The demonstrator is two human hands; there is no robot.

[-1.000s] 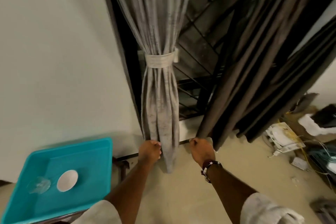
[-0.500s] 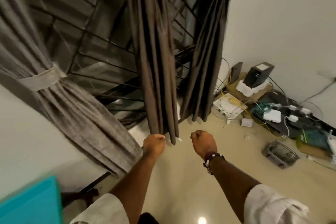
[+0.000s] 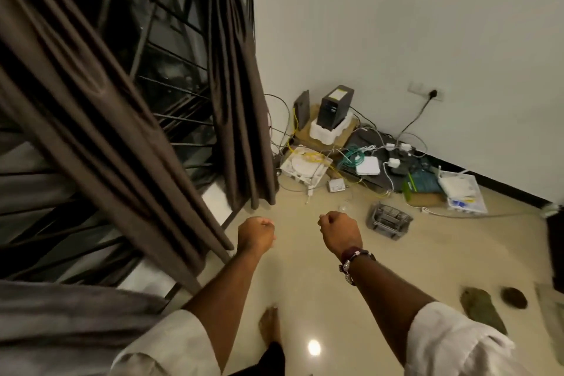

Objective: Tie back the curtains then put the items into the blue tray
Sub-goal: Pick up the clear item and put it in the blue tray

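Two dark brown curtains hang loose and untied. The near brown curtain (image 3: 106, 137) slants across the left, and the far brown curtain (image 3: 238, 107) hangs by the wall corner. A fold of the grey curtain (image 3: 61, 314) shows at the lower left. My left hand (image 3: 256, 235) is a fist just right of the near curtain's hem, not touching it. My right hand (image 3: 338, 232), with a beaded band on its wrist, is also curled into a fist over the floor. Nothing shows in either fist. The blue tray is out of view.
A barred window grille (image 3: 171, 76) stands behind the curtains. Routers, adapters and tangled cables (image 3: 360, 159) fill the floor corner, with a small grey basket (image 3: 389, 220) in front. Two dark objects (image 3: 482, 311) lie on the floor at right. My bare foot (image 3: 270, 327) is below.
The view has swung right, from the tied grey curtain and blue tray to the untied brown curtains and the cluttered corner. Both hands stay in fists in front of me.
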